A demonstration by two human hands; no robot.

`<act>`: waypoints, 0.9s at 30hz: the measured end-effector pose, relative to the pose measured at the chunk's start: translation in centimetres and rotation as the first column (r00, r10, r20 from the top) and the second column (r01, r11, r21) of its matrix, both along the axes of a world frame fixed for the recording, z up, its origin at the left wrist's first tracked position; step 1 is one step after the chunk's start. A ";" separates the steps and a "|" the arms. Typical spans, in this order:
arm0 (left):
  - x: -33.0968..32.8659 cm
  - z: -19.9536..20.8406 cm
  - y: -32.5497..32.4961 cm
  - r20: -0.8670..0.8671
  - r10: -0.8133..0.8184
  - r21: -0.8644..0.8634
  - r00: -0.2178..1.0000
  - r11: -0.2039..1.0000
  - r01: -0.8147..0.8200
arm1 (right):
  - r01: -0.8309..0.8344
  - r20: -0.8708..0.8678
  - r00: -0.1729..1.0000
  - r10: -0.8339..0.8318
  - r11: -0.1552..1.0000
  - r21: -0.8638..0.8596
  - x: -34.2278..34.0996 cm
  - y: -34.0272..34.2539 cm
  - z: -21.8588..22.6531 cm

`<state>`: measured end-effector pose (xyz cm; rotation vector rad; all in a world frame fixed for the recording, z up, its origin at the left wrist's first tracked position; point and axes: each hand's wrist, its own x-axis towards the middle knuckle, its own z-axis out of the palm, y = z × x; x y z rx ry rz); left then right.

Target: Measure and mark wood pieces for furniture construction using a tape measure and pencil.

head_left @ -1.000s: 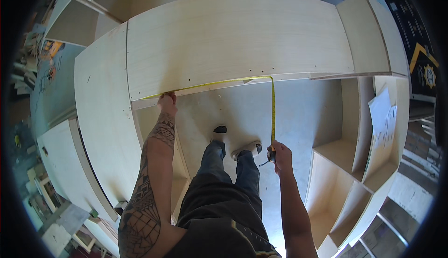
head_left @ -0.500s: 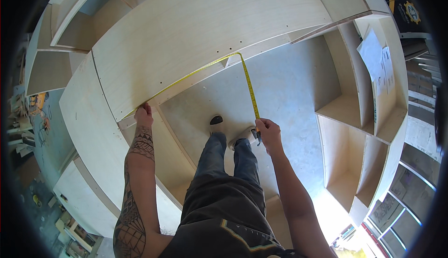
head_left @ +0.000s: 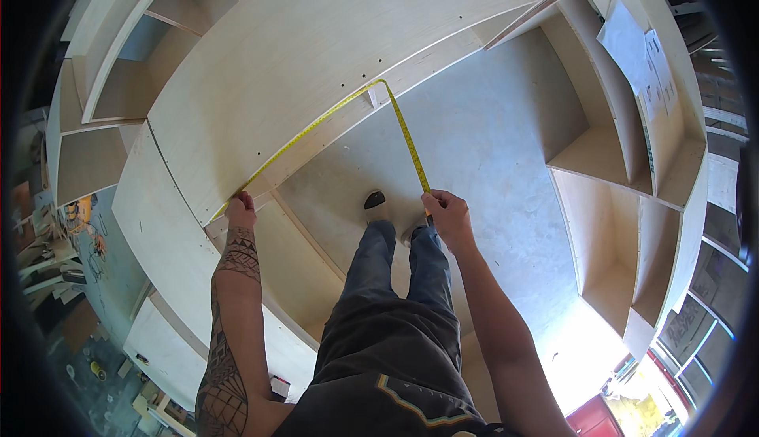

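Observation:
A yellow tape measure (head_left: 403, 128) runs bent in two legs: along the lower edge of a wide plywood panel (head_left: 316, 49), then back down toward me. My left hand (head_left: 239, 211) presses the tape's end against the panel's edge at the left. My right hand (head_left: 447, 214) grips the tape's other part above my legs; the case is mostly hidden in the fist. The bend lies at a small wooden block (head_left: 378, 95) on the panel's edge.
Pale plywood shelving surrounds me: open cubbies at the right (head_left: 617, 200) with white paper sheets (head_left: 640, 65) pinned above, more compartments at upper left (head_left: 118, 97). I stand on a grey concrete floor (head_left: 490, 136). Cluttered workshop items lie at far left (head_left: 71, 223).
The view has tilted and shifted left. My left hand stays on the panel's edge while my right hand keeps holding the tape, which stays bent in two legs.

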<state>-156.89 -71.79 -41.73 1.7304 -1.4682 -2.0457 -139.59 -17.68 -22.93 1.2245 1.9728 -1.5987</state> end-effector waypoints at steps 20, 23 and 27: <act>-0.1 0.3 0.5 0.035 0.005 -0.011 0.999 1.000 -0.005 | -0.003 -0.003 1.000 0.003 1.000 -0.013 0.7 0.4 -0.5; -0.1 1.0 1.3 0.030 -0.001 0.004 1.000 1.000 0.001 | -0.001 0.001 1.000 0.001 1.000 -0.010 0.9 0.4 -0.6; -0.3 1.3 1.3 0.049 -0.001 -0.011 0.999 1.000 0.002 | 0.005 -0.010 1.000 -0.005 1.000 -0.026 1.1 0.4 -0.8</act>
